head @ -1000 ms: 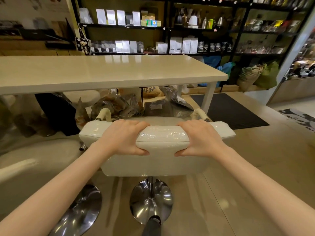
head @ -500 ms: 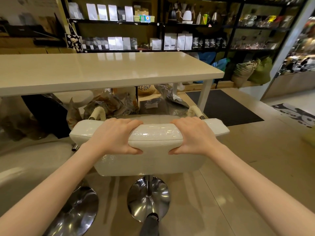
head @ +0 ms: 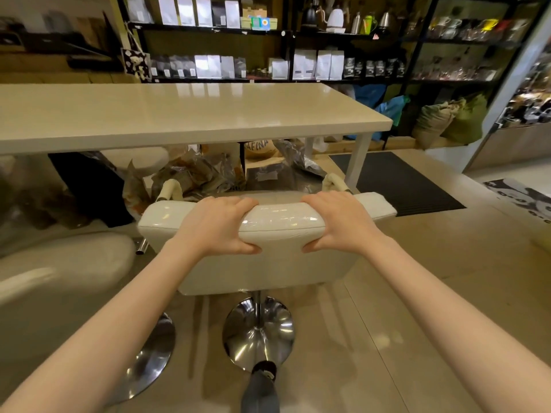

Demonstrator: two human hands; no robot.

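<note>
**Item:** white stool (head: 280,223) on a chrome base (head: 258,333), standing just short of the near edge of the table (head: 190,114), seat facing under it.
**Left hand** (head: 217,226): clamped on the stool's top edge, fingers over, thumb beneath.
**Right hand** (head: 340,223): same grip, nearer the table's right end.
**Under the table:** crumpled bags (head: 202,175).
**Step, by judgement:** positioning the stool at the table.
**Next move:** likely calls for an even two-handed push, with the base sliding straight and the armrests (head: 171,187) clearing the table's edge.
</note>
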